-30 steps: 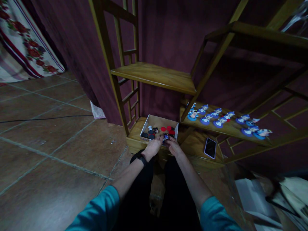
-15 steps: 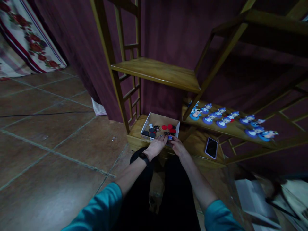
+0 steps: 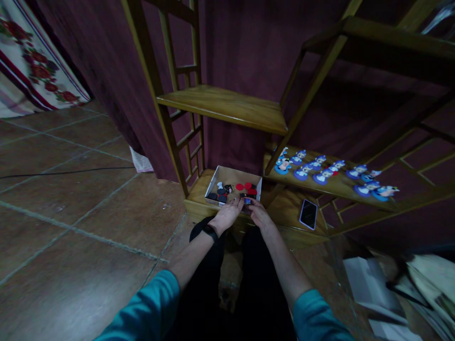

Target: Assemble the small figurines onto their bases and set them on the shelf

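Note:
Between my fingertips, at the near edge of an open cardboard box [image 3: 215, 180], is a small blue and purple figurine piece [image 3: 248, 201]. My left hand [image 3: 228, 213] closes on it from the left, a dark band on the wrist. From the other side my right hand [image 3: 259, 212] pinches the same piece; its exact shape is mostly covered by fingers. Inside the box lie red discs [image 3: 240, 187], black discs [image 3: 222, 198], a white piece [image 3: 220, 185] and a dark figurine [image 3: 229, 188].
Several blue and purple figurines [image 3: 323, 176] stand in rows on the wooden shelf to the right. A phone [image 3: 308, 214] lies on the lower board. Above the box juts another wooden shelf [image 3: 227, 105]. White boxes [image 3: 373, 284] sit on the floor at right.
The view has shifted slightly, so the shelves appear a little farther left. Both hands stay together at the box edge with the small piece between them.

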Motion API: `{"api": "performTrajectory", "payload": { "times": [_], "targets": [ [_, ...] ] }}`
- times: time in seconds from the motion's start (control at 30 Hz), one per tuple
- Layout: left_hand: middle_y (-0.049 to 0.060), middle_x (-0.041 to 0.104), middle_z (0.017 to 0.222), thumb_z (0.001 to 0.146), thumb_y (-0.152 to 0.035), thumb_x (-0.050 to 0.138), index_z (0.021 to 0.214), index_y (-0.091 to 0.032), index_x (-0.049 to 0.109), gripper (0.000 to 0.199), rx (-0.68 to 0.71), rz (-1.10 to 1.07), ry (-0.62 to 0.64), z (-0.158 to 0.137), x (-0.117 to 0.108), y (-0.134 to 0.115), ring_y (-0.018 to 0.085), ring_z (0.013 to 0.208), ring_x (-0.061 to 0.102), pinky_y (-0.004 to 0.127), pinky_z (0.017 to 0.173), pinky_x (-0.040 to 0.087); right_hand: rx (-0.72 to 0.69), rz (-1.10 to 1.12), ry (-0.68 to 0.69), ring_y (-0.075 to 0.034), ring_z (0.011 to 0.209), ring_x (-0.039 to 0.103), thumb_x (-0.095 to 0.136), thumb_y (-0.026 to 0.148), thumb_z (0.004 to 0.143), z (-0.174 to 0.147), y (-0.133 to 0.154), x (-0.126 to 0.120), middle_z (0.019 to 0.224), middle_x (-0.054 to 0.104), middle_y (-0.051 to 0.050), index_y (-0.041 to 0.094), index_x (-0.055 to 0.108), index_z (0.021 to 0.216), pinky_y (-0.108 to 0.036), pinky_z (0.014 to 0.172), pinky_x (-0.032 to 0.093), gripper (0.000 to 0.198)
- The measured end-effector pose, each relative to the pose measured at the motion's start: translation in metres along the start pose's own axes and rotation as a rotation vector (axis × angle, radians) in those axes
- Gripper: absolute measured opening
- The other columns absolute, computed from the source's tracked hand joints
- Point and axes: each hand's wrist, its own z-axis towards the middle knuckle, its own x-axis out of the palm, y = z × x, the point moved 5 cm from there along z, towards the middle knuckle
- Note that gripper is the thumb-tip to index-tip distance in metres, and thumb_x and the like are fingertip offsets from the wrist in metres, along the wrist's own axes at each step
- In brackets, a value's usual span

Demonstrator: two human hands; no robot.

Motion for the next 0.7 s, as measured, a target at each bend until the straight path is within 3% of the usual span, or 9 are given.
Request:
{"api": "performTrajectory", "payload": {
  "times": [0.13, 0.43, 0.7],
  "targets": [
    [0.021, 0.043, 0.130, 0.080, -0.006, 0.039, 0.130, -0.012, 0.031, 0.051, -0.035, -0.037, 0.023, 0.000, 0.001, 0.004, 0.024, 0.110, 0.053, 0.035, 0.089, 0.042, 0.003, -0.023, -0.010, -0.015, 0.074, 0.061, 0.067, 0.009, 0.050, 0.000, 0.001, 0.002, 0.078, 0.067, 0.002, 0.021, 0.063, 0.079, -0.031, 0.075, 0.047, 0.031],
    [0.015, 0.057, 0.117, 0.083, -0.021, 0.047, 0.134, -0.019, 0.027, 0.055, -0.147, -0.294, 0.014, -0.001, -0.004, 0.014, 0.023, 0.105, 0.057, 0.033, 0.086, 0.045, 0.020, -0.026, 0.014, -0.013, 0.070, 0.060, 0.070, 0.013, 0.052, 0.000, 0.002, 0.004, 0.074, 0.068, 0.001, 0.018, 0.064, 0.076, -0.027, 0.071, 0.046, 0.025],
    [0.009, 0.061, 0.115, 0.078, -0.016, 0.053, 0.132, -0.020, 0.036, 0.056, -0.217, -0.686, -0.143, 0.003, -0.004, 0.027, 0.019, 0.107, 0.057, 0.033, 0.092, 0.043, 0.050, 0.014, 0.040, -0.014, 0.069, 0.063, 0.074, 0.023, 0.057, -0.002, 0.002, 0.010, 0.075, 0.069, 0.000, 0.018, 0.064, 0.077, -0.029, 0.073, 0.049, 0.022]
  ]
}}
